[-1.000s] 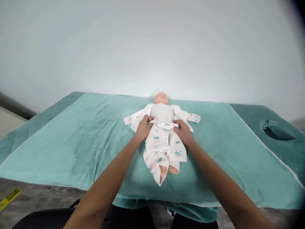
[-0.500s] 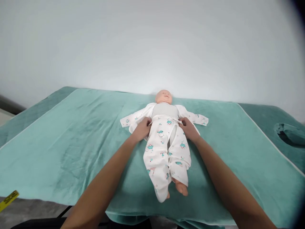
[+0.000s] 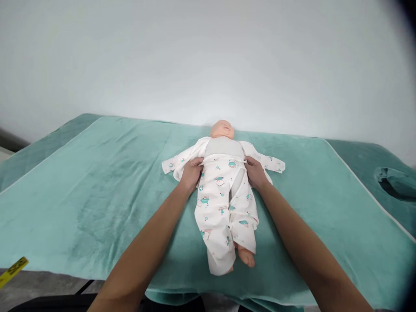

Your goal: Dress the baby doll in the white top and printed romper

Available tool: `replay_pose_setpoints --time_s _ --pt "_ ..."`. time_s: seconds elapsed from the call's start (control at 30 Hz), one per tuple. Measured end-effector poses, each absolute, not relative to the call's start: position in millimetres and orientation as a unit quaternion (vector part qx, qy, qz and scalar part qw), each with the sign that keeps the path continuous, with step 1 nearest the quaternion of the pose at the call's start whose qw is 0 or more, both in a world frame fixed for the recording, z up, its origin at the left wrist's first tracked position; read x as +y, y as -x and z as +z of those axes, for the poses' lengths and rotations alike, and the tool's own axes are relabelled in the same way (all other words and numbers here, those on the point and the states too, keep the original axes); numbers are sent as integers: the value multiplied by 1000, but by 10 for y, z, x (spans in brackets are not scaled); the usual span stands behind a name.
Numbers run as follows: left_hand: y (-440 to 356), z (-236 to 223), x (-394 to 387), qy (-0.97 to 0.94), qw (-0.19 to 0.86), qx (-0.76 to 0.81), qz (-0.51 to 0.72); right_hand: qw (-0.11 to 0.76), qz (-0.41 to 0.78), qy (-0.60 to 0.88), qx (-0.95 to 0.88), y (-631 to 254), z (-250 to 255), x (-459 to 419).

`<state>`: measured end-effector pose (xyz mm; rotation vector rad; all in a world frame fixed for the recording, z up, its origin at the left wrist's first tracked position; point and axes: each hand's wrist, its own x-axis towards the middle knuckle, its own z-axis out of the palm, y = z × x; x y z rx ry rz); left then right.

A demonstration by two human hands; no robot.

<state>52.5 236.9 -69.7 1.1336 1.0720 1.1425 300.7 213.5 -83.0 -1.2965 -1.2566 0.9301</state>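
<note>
A baby doll (image 3: 222,129) lies on its back, head toward the wall, on a green cover. White printed pants (image 3: 216,195) clothe its legs, and one bare foot (image 3: 246,256) shows at the cuff. Its white printed jacket (image 3: 182,159) is spread open with both sleeves out to the sides, baring the grey torso (image 3: 224,146). At the waistband's left side, my left hand (image 3: 192,173) is closed on the pants. On the opposite side my right hand (image 3: 255,172) grips the waistband too, thumb uppermost. Some fingers of both hands are hidden beneath the cloth.
The green cover (image 3: 81,195) drapes over a wide bed against a pale wall (image 3: 208,60). A face hole (image 3: 397,184) opens at the bed's right end. Yellow tape (image 3: 13,272) shows at the lower left.
Both hands have shifted slightly, their thumbs now over the waistband edge. The waistband is pulled wider and sits a little higher on the doll. The view has moved slightly.
</note>
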Motion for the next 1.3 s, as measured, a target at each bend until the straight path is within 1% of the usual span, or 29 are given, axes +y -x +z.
replay_pose_setpoints --time_s 0.1,0.17,0.23,0.33,0.43,0.53,0.7,0.77,0.83,0.93,1.07,1.17,1.3 --pt "-464 -671 2311 -596 435 467 487 524 216 564 -600 -3030 -807 2057" --pt "-428 -614 2318 -681 329 447 478 503 129 532 -669 -3057 -735 2017" --pt "-426 -525 2392 -746 250 420 452 461 98 503 -724 -3075 -630 2018" --pt "-520 -346 2611 -776 217 443 393 397 112 541 -733 -3052 -447 2123" --pt "-666 -176 2824 -733 237 513 378 386 136 603 -685 -2978 -326 2315" --pt "-704 -120 2859 -665 287 560 403 426 201 632 -615 -2925 -367 2461" --pt "-474 -343 2578 -615 386 570 384 506 279 606 -547 -2989 -676 2345" --pt "-388 -444 2479 -606 445 550 364 523 340 578 -525 -3040 -767 2227" --pt "-340 -501 2426 -604 495 519 348 519 400 566 -500 -3089 -800 2121" --pt "-313 -528 2402 -596 556 474 333 490 440 563 -500 -3156 -752 2011" --pt "-327 -600 2371 -522 651 424 354 454 512 533 -498 -3188 -607 1921" --pt "-400 -699 2340 -454 671 427 402 466 567 519 -438 -3121 -537 1905" --pt "-542 -740 2322 -393 659 442 465 535 556 516 -371 -3011 -572 1978"
